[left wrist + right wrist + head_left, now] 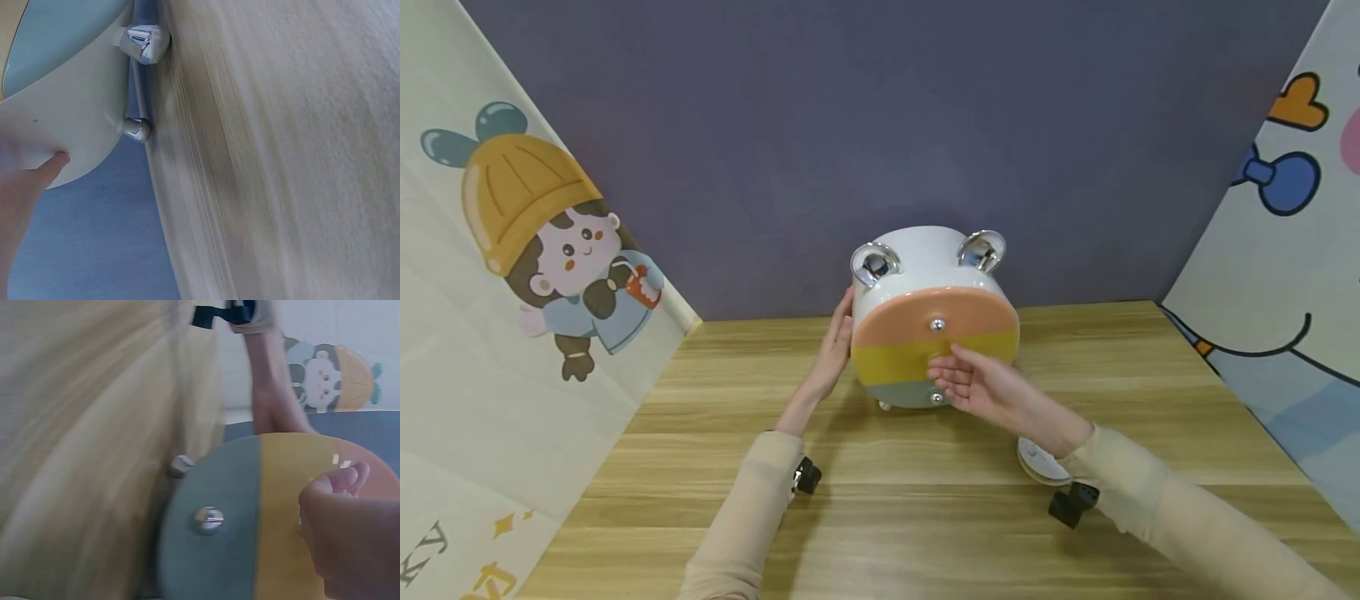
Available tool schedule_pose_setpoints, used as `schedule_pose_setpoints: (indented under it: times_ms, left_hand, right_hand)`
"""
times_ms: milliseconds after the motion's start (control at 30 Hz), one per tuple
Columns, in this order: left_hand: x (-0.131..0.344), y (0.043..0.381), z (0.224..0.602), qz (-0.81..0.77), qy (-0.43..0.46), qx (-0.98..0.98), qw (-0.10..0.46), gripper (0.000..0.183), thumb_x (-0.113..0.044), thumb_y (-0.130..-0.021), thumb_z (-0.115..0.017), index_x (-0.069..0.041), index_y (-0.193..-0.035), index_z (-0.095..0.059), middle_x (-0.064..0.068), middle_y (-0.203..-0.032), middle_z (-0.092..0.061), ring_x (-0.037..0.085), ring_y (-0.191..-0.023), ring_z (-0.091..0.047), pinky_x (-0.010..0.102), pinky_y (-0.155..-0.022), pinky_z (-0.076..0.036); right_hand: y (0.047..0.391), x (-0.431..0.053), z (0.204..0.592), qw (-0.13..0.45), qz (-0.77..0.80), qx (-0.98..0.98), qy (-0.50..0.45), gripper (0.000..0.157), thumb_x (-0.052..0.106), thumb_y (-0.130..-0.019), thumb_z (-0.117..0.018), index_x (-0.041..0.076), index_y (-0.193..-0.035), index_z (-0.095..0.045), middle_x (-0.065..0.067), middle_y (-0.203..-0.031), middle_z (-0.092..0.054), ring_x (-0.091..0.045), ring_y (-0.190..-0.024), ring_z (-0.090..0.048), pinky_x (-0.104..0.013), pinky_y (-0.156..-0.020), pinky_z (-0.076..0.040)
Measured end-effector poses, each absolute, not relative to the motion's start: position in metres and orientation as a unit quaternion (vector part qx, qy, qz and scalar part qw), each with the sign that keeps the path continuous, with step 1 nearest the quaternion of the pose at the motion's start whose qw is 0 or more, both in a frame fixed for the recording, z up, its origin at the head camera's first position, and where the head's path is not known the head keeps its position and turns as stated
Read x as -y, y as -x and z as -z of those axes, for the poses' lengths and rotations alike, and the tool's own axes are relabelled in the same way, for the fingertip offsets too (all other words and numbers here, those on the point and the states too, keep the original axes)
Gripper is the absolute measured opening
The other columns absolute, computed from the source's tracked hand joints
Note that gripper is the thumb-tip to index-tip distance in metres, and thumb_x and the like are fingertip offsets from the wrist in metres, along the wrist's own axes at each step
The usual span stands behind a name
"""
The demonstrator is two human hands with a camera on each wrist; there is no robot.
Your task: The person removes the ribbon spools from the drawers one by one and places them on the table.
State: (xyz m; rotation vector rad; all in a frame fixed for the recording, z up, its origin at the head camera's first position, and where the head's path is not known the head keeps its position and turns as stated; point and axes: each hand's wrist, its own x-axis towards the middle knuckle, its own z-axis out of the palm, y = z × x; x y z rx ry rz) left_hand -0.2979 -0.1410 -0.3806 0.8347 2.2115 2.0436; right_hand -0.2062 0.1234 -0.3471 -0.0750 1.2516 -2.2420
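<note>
A small drawer cabinet (925, 258) stands on the table, white and rounded, with silver ears on top and short silver feet. Its front has an orange drawer (902, 317), a yellow one (880, 362) and a grey-green one (895, 394). Silver knobs show on the orange and grey-green drawers; my right hand mostly covers the yellow drawer's knob. My left hand (832, 346) rests against the cabinet's left side, a fingertip on the white shell in the left wrist view. Loosely bent, the fingers of my right hand (981, 385) hover before the yellow drawer, seemingly holding nothing.
A round white, disc-like item (1042, 461) lies on the wooden table (880, 517), partly behind my right forearm. Close behind the cabinet rises a dark blue-grey wall (880, 125). Printed cartoon panels flank the table on both sides.
</note>
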Motion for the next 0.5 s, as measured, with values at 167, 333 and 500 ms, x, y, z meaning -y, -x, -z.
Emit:
schedule_pose_setpoints:
  times_ms: [167, 333, 500]
  left_hand:
    - [0.143, 0.298, 0.380, -0.652, -0.264, -0.711, 0.010, 0.052, -0.020, -0.110, -0.022, -0.022, -0.161, -0.011, 0.007, -0.169, -0.007, 0.031, -0.156, -0.011, 0.056, -0.124, -0.021]
    - [0.142, 0.301, 0.383, -0.649, -0.261, -0.715, 0.007, 0.052, -0.019, -0.110, -0.022, -0.021, -0.161, -0.010, 0.009, -0.169, -0.006, 0.033, -0.155, -0.012, 0.058, -0.122, -0.023]
    - [0.142, 0.311, 0.396, -0.651, -0.264, -0.711, -0.006, 0.052, -0.018, -0.110, -0.020, -0.023, -0.161, -0.010, 0.008, -0.169, -0.008, 0.034, -0.155, -0.013, 0.060, -0.122, -0.023]
  right_hand:
    - [0.203, -0.123, 0.365, 0.308, 0.821, -0.481, 0.022, 0.039, 0.035, -0.109, -0.035, 0.007, -0.106, -0.062, -0.001, -0.099, -0.071, -0.009, -0.091, -0.064, -0.017, -0.082, -0.053]
    - [0.205, -0.120, 0.375, 0.311, 0.819, -0.483, 0.014, 0.041, 0.038, -0.108, -0.036, 0.002, -0.114, -0.055, -0.002, -0.101, -0.069, -0.009, -0.093, -0.064, -0.017, -0.084, -0.053]
    - [0.211, -0.115, 0.376, 0.310, 0.817, -0.486, 0.015, 0.046, 0.041, -0.108, -0.032, 0.001, -0.119, -0.052, -0.002, -0.103, -0.068, -0.009, -0.094, -0.063, -0.017, -0.085, -0.052]
